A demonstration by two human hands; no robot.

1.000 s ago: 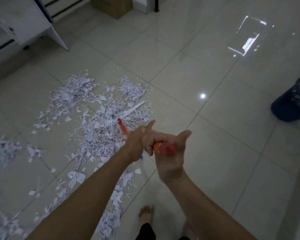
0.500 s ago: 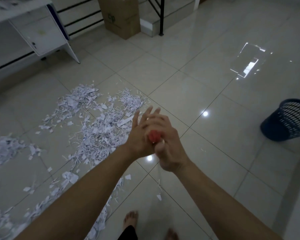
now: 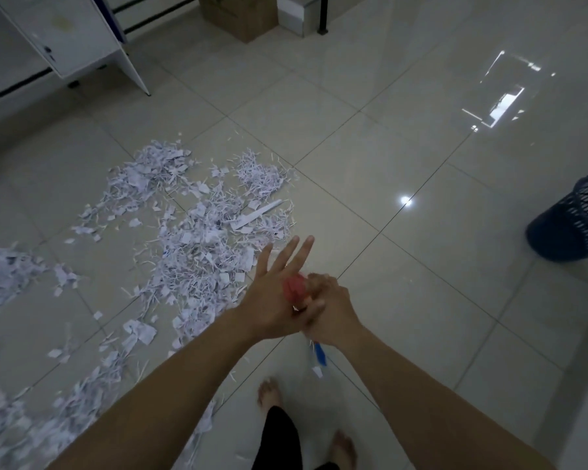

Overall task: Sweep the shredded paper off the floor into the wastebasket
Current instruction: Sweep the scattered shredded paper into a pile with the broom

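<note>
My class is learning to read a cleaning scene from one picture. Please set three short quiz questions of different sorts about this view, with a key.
1. True or false: the dark blue mesh plastic wastebasket already holds the white shredded paper.
2. Which hand has its fingers spread straight? A) left hand B) right hand
3. Fill in: the right hand's fingers curl round the red-topped broom handle, and the paper lies on the ____ side of the glossy tiled floor.

Key: 1 false, the paper lies on the floor; 2 A; 3 left.
</note>
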